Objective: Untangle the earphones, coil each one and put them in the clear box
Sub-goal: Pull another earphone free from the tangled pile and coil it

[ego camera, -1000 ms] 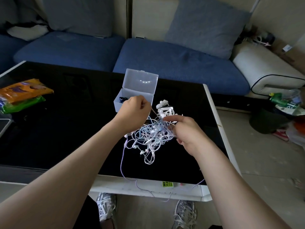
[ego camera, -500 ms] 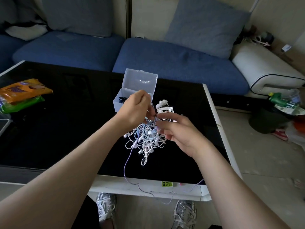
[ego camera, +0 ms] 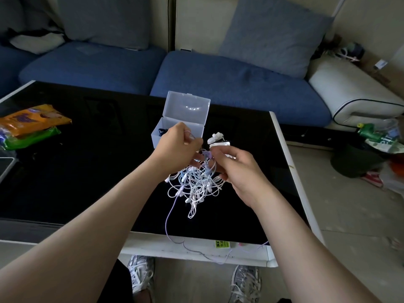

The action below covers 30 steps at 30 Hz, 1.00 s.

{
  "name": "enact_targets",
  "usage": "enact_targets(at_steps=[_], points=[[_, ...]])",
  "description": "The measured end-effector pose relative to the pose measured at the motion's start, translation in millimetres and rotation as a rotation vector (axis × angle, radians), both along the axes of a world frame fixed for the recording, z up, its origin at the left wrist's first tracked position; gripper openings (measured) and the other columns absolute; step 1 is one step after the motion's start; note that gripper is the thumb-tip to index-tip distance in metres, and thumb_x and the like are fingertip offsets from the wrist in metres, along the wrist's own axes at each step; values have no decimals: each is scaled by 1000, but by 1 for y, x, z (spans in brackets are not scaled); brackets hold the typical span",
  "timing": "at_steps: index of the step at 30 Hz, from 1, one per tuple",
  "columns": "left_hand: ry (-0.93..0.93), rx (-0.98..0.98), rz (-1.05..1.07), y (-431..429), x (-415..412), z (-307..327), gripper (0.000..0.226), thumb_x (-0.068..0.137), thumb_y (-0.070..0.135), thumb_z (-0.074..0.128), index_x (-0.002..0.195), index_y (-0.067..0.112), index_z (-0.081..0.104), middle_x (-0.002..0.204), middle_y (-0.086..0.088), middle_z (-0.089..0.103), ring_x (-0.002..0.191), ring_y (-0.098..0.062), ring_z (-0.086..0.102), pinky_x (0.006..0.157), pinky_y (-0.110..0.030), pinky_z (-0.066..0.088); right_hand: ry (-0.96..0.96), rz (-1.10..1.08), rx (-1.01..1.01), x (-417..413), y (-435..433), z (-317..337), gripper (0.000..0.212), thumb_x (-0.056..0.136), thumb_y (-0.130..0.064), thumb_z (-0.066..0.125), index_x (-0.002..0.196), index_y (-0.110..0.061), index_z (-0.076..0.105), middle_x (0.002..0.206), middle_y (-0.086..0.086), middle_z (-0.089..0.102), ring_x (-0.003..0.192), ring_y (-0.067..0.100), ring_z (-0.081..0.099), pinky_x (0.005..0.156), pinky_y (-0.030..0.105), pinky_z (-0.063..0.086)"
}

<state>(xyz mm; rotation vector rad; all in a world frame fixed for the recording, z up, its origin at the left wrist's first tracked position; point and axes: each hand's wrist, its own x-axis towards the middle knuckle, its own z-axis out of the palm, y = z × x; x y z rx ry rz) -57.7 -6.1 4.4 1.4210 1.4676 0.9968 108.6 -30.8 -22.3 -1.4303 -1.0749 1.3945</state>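
Note:
A tangle of white, pale blue and lilac earphone cables (ego camera: pixel 195 184) hangs over the black table (ego camera: pixel 87 167), held up between both hands. My left hand (ego camera: pixel 178 146) pinches cables at the top left of the tangle, with a strand looped over a finger. My right hand (ego camera: pixel 237 169) grips the tangle's top right side with curled fingers. One lilac cable (ego camera: pixel 169 217) trails down over the table's front edge. The clear box (ego camera: pixel 182 119) stands open behind my left hand, lid upright, with something dark inside.
White earbuds and a small white case (ego camera: pixel 218 139) lie just right of the box. Orange and green snack packets (ego camera: pixel 28 125) sit at the table's left. A blue sofa (ego camera: pixel 218 84) runs behind the table. Rubbish and a dark bin (ego camera: pixel 358 158) stand on the floor at right.
Both hands have drawn closer together and lifted the tangle off the table. The bundle now hangs more bunched, and the lilac cable trails further down over the front edge.

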Motion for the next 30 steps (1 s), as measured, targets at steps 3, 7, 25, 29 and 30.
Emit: enact_targets(at_steps=[3, 7, 25, 29, 30], points=[[-48, -24, 11, 1, 0, 1, 18, 100, 6, 65, 97, 9, 47, 89, -16, 70, 66, -30, 78, 59, -43, 66, -41, 58, -26, 2, -2, 3, 11, 100, -24, 72, 109, -25, 78, 89, -1, 79, 83, 11, 72, 73, 23, 42], [-14, -23, -6, 3, -1, -2, 14, 103, 4, 56, 97, 9, 44, 91, -16, 77, 69, -34, 78, 64, -54, 65, -144, 64, -8, 1, -4, 2, 27, 81, -28, 91, 104, -26, 78, 86, 4, 73, 82, 14, 68, 79, 28, 48], [422, 157, 31, 8, -4, -13, 16, 106, 22, 53, 96, 11, 45, 93, -10, 72, 91, -31, 65, 76, -44, 52, -275, 89, 155, -2, -1, -7, 17, 89, -20, 79, 105, -25, 75, 87, -7, 74, 77, 5, 67, 70, 20, 51], [401, 172, 61, 5, -1, -9, 15, 105, 17, 54, 98, 7, 47, 83, -5, 64, 79, -7, 65, 60, -23, 45, -405, 95, 218, -5, -2, -14, 30, 75, -38, 93, 93, -24, 74, 85, -2, 78, 79, 14, 75, 72, 30, 58], [383, 161, 54, 4, -1, -9, 14, 106, 15, 53, 99, 6, 46, 78, 0, 62, 70, 3, 64, 54, -16, 41, -448, 109, 245, -5, -2, -15, 22, 79, -30, 90, 94, -24, 75, 85, -3, 78, 79, 13, 74, 73, 30, 58]])
